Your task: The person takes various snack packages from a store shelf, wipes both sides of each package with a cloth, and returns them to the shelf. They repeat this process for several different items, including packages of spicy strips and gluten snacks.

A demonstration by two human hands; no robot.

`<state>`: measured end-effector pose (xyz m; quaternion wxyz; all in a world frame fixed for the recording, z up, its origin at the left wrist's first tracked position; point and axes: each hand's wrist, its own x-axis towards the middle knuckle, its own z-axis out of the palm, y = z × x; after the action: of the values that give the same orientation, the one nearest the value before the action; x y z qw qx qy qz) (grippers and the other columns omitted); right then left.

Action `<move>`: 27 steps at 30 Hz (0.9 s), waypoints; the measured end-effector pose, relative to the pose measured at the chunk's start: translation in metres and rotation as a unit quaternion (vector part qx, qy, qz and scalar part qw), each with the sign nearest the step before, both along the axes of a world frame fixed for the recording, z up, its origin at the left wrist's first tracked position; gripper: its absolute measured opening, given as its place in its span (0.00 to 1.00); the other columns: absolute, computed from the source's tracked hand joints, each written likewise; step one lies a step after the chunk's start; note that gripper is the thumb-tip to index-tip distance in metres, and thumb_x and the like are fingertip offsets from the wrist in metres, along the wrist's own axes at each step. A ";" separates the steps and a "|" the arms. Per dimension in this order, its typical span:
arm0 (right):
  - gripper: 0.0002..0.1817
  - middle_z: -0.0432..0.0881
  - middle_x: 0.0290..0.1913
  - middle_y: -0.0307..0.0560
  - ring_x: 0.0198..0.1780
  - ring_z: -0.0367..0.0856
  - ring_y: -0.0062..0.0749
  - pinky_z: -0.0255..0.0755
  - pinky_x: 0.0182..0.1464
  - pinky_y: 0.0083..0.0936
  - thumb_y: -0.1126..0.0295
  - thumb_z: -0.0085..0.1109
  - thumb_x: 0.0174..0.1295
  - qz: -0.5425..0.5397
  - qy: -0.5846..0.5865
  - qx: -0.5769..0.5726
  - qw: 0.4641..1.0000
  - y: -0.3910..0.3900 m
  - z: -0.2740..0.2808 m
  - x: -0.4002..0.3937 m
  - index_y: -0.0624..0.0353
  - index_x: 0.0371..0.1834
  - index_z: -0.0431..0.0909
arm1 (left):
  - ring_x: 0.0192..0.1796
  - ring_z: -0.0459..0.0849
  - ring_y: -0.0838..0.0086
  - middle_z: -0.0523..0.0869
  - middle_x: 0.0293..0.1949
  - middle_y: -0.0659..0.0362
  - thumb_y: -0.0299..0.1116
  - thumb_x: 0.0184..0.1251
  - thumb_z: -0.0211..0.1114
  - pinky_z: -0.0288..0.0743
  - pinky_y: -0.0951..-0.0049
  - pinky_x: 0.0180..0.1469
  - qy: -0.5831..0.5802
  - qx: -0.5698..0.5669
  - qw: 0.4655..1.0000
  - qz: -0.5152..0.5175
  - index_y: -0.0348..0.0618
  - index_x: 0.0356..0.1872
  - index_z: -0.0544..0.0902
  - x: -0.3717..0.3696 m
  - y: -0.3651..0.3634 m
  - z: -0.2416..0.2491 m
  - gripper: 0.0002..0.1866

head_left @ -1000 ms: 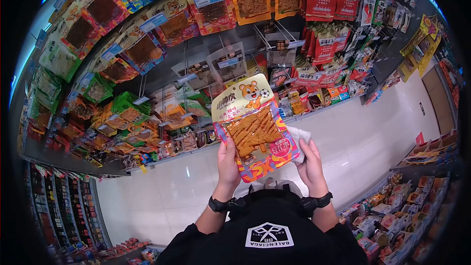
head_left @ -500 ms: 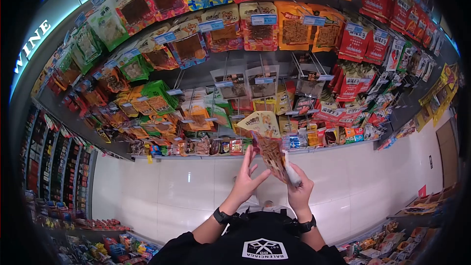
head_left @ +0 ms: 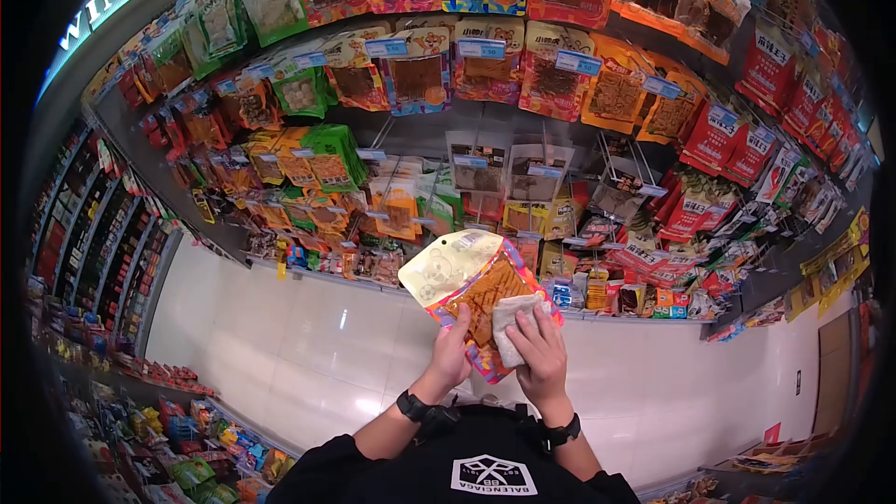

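A shop aisle is showing here: colourful plastic snack packets (head_left: 401,75) are hanging on wall pegs with small blue-and-white price tags (head_left: 481,49), beneath a glowing white "WINE" sign (head_left: 105,2).

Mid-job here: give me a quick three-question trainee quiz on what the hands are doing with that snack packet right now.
1. True or false: the left hand grips the snack packet at its lower edge.
2. What does the right hand press against the packet? A) white cloth B) price tag C) scanner
3. What hangs on the rack behind the packet?

Key
1. True.
2. A, the white cloth.
3. Rows of hanging snack bags with price tags.
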<state>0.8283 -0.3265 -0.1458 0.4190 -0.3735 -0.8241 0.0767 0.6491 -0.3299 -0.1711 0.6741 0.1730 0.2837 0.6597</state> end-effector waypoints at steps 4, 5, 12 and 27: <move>0.37 0.78 0.72 0.58 0.77 0.68 0.65 0.63 0.77 0.55 0.85 0.57 0.47 -0.062 0.065 -0.048 0.995 0.013 0.005 -0.003 0.56 0.67 0.82 | 0.71 0.77 0.68 0.77 0.71 0.55 0.46 0.87 0.53 0.72 0.63 0.73 0.045 -0.009 0.997 -0.058 0.39 0.75 0.67 0.005 -0.008 0.000 0.27; 0.37 0.78 0.72 0.58 0.77 0.68 0.65 0.63 0.77 0.55 0.85 0.57 0.47 -0.062 0.065 -0.046 0.995 0.013 0.008 -0.005 0.56 0.67 0.82 | 0.70 0.77 0.69 0.77 0.70 0.56 0.47 0.87 0.53 0.72 0.64 0.73 0.086 -0.009 0.993 -0.082 0.39 0.76 0.67 0.007 -0.009 -0.001 0.27; 0.35 0.80 0.71 0.47 0.76 0.71 0.57 0.63 0.77 0.53 0.80 0.65 0.49 0.085 -0.026 -0.061 0.994 -0.009 0.010 -0.021 0.48 0.66 0.84 | 0.69 0.79 0.69 0.79 0.68 0.55 0.55 0.88 0.44 0.73 0.64 0.71 0.046 -0.009 0.998 -0.047 0.40 0.75 0.68 0.006 -0.003 -0.016 0.31; 0.38 0.69 0.79 0.59 0.83 0.58 0.63 0.53 0.82 0.51 0.85 0.54 0.53 0.011 0.009 -0.116 0.993 -0.012 0.016 -0.004 0.55 0.74 0.75 | 0.69 0.78 0.67 0.80 0.67 0.53 0.28 0.79 0.62 0.71 0.63 0.72 0.316 0.140 0.913 -0.215 0.37 0.73 0.72 0.007 -0.018 -0.018 0.24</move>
<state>0.8248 -0.3387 -0.1298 0.3796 -0.4094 -0.8100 0.1795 0.6565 -0.3483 -0.1888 0.6433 0.5223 0.3425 0.4427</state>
